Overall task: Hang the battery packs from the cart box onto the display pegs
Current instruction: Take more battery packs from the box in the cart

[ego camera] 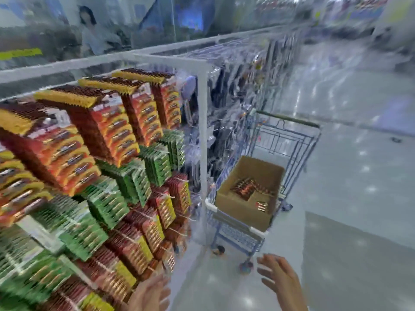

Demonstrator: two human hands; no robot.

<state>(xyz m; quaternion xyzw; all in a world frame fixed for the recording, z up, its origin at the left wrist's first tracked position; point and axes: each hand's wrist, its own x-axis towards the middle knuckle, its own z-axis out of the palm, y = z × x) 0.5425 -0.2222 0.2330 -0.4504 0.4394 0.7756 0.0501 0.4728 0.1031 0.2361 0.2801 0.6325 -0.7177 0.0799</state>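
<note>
Glossy shop floor [350, 176], cart [292, 140] beside pegged display [112, 158]

A darker grey floor patch [359, 254] lies just right of the right hand [280, 281]. Far beyond the hand, a blurred person [89, 32] stands.

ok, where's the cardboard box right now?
Head view, right of centre: the cardboard box sits in the blue cart, just right of the display's white corner post, a few battery packs inside.
</note>
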